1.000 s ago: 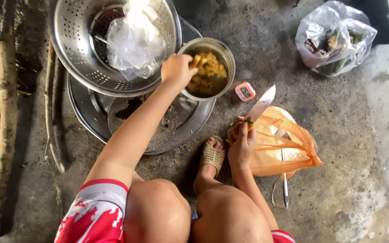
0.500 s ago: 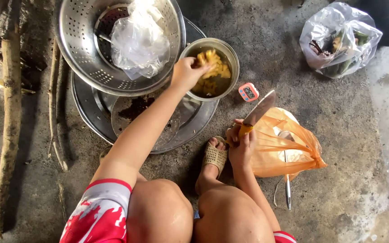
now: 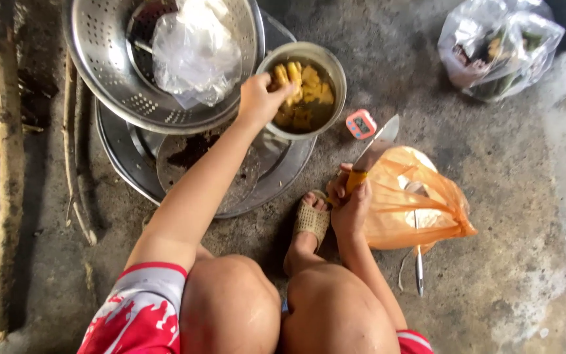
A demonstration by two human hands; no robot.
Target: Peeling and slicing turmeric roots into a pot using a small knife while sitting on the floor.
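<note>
Head view: left hand (image 3: 257, 98) reaches over the rim of the metal bowl (image 3: 330, 69) and pinches the yellow pieces (image 3: 299, 88) inside; leaning on the rim could tip it off the tray (image 3: 283, 174). Right hand (image 3: 350, 210) is closed around the knife (image 3: 369, 157), blade up beside the sandalled foot (image 3: 310, 219) and orange bag (image 3: 414, 203); a slip risks a cut.

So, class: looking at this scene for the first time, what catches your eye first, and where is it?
The left hand reaches into a round metal bowl of yellow food pieces at top centre, beside a large perforated steel colander holding a clear plastic bag. The right hand grips a yellow-handled knife, blade tilted upward, against a crumpled orange plastic bag on the concrete floor.
</note>
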